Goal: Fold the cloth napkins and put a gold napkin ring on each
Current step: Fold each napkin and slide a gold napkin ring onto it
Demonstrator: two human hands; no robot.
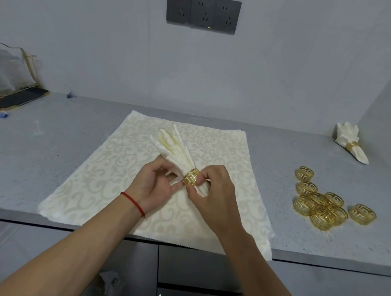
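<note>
A cream folded napkin [174, 144] fans out toward the wall above a stack of flat patterned napkins [111, 165]. A gold napkin ring [191, 176] sits around its narrow lower end. My left hand [153, 186] pinches the napkin just left of the ring. My right hand [215, 188] grips the ring and the napkin tail from the right. At the far right lies a finished napkin [350, 140] with a gold ring around it. Several loose gold rings [321, 202] are heaped on the counter to the right.
The grey counter [53, 139] ends at a front edge just below the napkin stack, which overhangs it slightly. A clear bag and a dark phone-like slab [19, 98] rest at the back left. Wall sockets [203, 11] sit above. A side wall closes the right end.
</note>
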